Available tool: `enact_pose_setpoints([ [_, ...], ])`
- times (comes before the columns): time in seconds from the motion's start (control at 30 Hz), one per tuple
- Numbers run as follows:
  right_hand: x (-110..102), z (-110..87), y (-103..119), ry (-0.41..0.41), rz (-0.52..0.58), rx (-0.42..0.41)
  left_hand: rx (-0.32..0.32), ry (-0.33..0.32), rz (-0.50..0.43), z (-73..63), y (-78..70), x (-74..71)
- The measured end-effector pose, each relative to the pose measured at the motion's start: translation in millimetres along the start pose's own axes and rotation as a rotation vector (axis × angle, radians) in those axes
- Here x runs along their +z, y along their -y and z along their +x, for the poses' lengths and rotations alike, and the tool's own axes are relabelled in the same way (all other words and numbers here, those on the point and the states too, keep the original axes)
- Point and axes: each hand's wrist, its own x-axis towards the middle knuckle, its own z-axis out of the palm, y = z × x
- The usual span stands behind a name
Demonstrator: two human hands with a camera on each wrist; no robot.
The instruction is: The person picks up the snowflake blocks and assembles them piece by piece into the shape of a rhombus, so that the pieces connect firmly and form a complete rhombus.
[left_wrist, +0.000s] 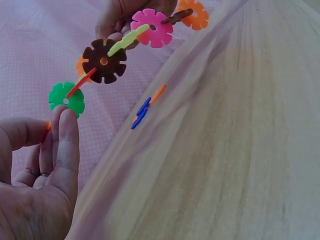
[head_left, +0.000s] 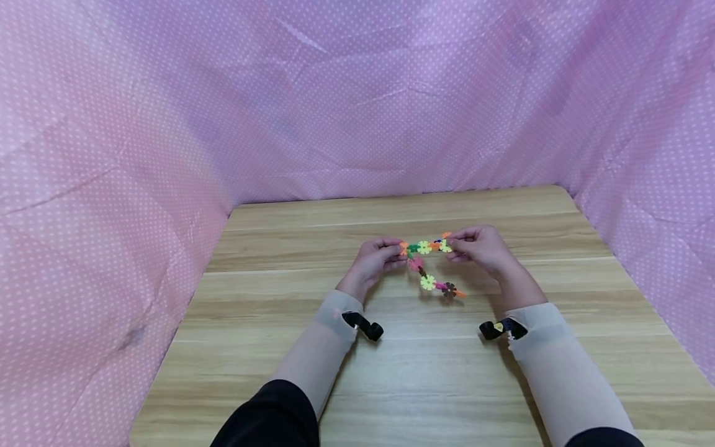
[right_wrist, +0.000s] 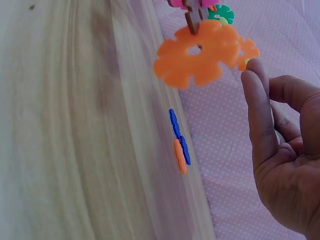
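A chain of interlocking plastic snowflake discs [head_left: 424, 247] spans between both hands, in green, yellow and orange. From its left part a branch with a pink disc [head_left: 415, 264], a yellow one, a brown one [left_wrist: 104, 61] and an orange end disc [right_wrist: 197, 56] reaches toward the person. My left hand [head_left: 375, 264] pinches the chain's left end between thumb and fingers, by an orange piece right beside a green disc [left_wrist: 66, 98]. At the other end, my right hand [head_left: 479, 248] pinches a yellow disc [head_left: 445, 246]; its fingertips hide part of the piece.
Loose blue discs [right_wrist: 174, 124] and orange discs [right_wrist: 180, 156] lie on the wooden table [head_left: 268, 335] near its far edge, beyond the chain. A pink dotted cloth [head_left: 357, 99] hangs behind and at both sides. Black wrist cameras [head_left: 363, 325] stick out from the sleeves.
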Motion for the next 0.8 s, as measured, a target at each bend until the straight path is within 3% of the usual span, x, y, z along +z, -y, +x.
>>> enact_pose_setpoints([
  [0.37,5.1,1.8,-0.5,-0.003,0.053,-0.006,-0.028,-0.004,-0.020,0.2,-0.8,-1.8],
  [0.57,4.8,1.3,-1.6,0.009,0.078,0.010,-0.076,0.050,0.081,-0.8,-1.6,-7.4],
  [0.8,7.9,0.9,-4.3,0.105,0.031,0.023,0.016,0.091,0.179,0.0,-1.1,-4.8],
])
